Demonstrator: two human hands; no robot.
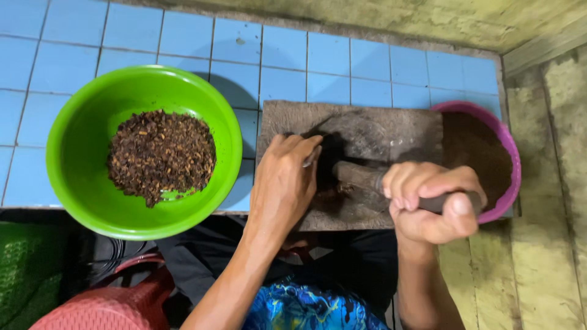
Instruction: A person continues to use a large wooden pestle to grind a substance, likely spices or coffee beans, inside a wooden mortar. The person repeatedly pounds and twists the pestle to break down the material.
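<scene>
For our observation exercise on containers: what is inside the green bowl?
The green bowl holds a heap of dark brown, coarse dried bits, piled near the middle. Bare green wall shows all around it. The bowl's bottom under the heap is covered and cannot be seen.

Arms: both bare from the wrists up to the frame edge, no sleeves showing.
Left hand: no ring, no watch, no glove.
Right hand: likewise unadorned, short plain nails.
Clothing: bright blue patterned garment with turquoise swirls; dark cloth above it.
</scene>
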